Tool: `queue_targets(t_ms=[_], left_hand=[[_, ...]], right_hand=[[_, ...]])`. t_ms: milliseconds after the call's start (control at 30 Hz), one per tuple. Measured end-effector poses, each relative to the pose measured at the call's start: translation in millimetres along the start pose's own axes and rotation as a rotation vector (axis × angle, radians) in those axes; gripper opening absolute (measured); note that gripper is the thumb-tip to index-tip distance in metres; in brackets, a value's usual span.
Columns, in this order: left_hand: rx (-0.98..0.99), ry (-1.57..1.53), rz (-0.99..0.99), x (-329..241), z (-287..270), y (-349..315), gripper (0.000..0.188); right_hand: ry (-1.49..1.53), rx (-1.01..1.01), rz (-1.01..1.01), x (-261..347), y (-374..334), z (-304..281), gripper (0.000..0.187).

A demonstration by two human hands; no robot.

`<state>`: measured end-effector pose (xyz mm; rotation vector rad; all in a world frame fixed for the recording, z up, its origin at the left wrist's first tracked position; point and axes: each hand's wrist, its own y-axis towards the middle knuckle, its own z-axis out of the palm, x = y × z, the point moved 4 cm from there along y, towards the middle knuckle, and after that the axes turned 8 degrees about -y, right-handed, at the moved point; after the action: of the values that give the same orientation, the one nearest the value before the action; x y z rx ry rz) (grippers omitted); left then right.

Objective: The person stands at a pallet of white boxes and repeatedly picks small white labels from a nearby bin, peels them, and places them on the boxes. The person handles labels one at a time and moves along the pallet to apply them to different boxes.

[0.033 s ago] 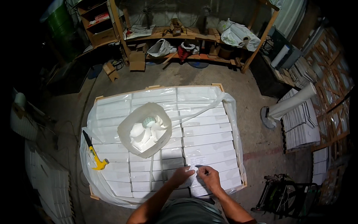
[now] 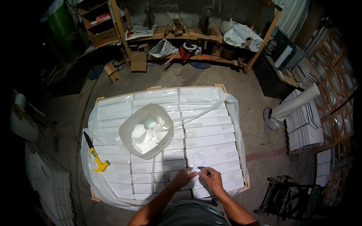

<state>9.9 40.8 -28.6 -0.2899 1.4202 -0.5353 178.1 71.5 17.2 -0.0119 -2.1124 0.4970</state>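
My left hand [image 2: 184,178] and my right hand [image 2: 212,179] meet over the near edge of a pallet load of white cartons [image 2: 211,141]. Between them is a small white paper label [image 2: 195,171], pinched by the fingertips of both. A printed white sheet [image 2: 201,193] lies under my right hand, and printed labels [image 2: 200,162] show on the carton just beyond my fingers. Farther left on the load sits a translucent plastic tub [image 2: 166,145] holding crumpled white paper [image 2: 145,139] and a pale green roll [image 2: 151,122]. A yellow hammer [image 2: 99,162] with a black grip lies at the left edge.
Clear plastic film [image 2: 113,113] drapes the load, above a wooden frame [image 2: 245,184]. At right stand a long film roll [image 2: 296,102], stacked white cartons [image 2: 305,130] and a black folded metal frame [image 2: 290,199]. A cluttered wooden workbench [image 2: 177,35] runs along the back.
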Motion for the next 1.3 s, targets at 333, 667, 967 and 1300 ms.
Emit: queue_targets(t_ms=[333,667,967,1300], left_hand=[[0.035,-0.189,-0.008,-16,-3,-12,0.034],[-0.254,0.203,0.094,-28,4,-12,0.039],[-0.663,0.217,0.626,-113,-42,-30,0.008],[-1.066,1.092,0.171,-161,-170,-18,0.015]], right_hand=[[0.376,0.116,0.172,-18,13,1,0.016],[0.398,0.180,0.113,-3,13,13,0.020],[0.727,-0.426,0.219,-20,51,-37,0.009],[0.426,-0.461,0.132,-61,57,-43,0.012]])
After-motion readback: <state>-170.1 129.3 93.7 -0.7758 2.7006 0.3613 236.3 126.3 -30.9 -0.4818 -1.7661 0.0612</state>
